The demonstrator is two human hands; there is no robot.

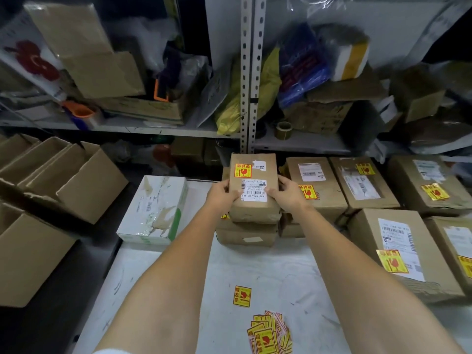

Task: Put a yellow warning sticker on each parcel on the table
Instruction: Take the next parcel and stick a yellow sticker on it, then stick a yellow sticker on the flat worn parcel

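A small brown parcel (255, 210) with a white barcode label and a yellow warning sticker (243, 170) lies on top of a stack of brown parcels (246, 232) at the table's middle. My left hand (221, 195) grips its left side and my right hand (287, 194) grips its right side. One loose yellow sticker (242, 296) lies on the white table (275, 282), and a pile of yellow stickers (269, 333) lies near the front edge. Brown parcels at the right (332, 198) (398, 251) carry yellow stickers. A white parcel (155, 210) at the left shows no sticker.
Open cardboard boxes (58, 180) stand off the table's left edge. Behind the table a metal shelf (246, 72) holds cartons, bags and a tape roll (283, 129). More stickered parcels (431, 185) crowd the far right.
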